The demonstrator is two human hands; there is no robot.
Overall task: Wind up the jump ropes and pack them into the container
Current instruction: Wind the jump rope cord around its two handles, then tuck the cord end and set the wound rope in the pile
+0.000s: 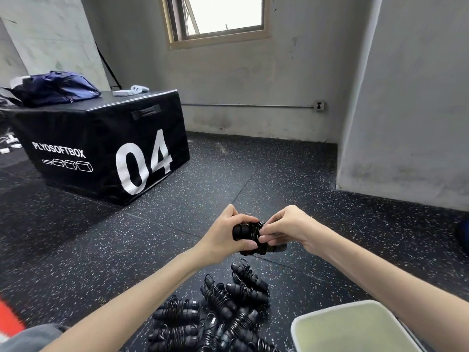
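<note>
Item in hand: one black jump rope with thin cord coiled round its paired plastic handles (pixel 250 236), held in the air over the black speckled rubber floor (pixel 228 179), near me and central.

My left hand (pixel 225 237): fingers and thumb wrapped round the handle ends, clamped on the bundle.

My right hand (pixel 284 229): fingertips pinching the cord on the bundle's right side, judged to be tucking in or tightening the last turns. The two hands sit close together on the same rope.

Stock on the floor: a heap of wound black jump ropes (pixel 215 318), each with cord wrapped about its handles, lying near me, just below my hands and left of the container. I cannot count them exactly; some run off the bottom edge.

Container: a pale translucent plastic bin with rounded corners (pixel 317 323), near right, beside the heap. What shows of its inside holds no rope.

Progress, as I judge it: winding is well advanced, with many ropes bundled and this one nearly finished. Packing looks not yet begun; the whole heap is left to go into the bin.

Also present: a black soft plyo box marked 04 (pixel 106 148), far left, a dark blue bag (pixel 55 87) on top.
</note>
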